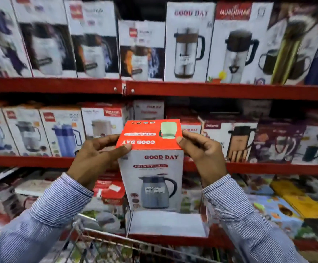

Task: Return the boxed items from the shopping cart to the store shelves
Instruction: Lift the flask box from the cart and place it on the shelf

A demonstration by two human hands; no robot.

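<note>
While both hands, left hand (pixel 95 154) and right hand (pixel 201 150), are clamping the box (pixel 150 168) above the cart (pixel 116 242), it is risking slipping or knocking shelf (pixel 249 168) stock.

Glossy printed cardboard box (pixel 150 166), red painted metal shelf (pixel 230 91), wire metal cart (pixel 116 242)

A single head-worn view is given (wide-angle, edges bowed), aimed forward and slightly down, held close to the red shelves (pixel 230 91), with the cart rim (pixel 116 242) at bottom.
</note>
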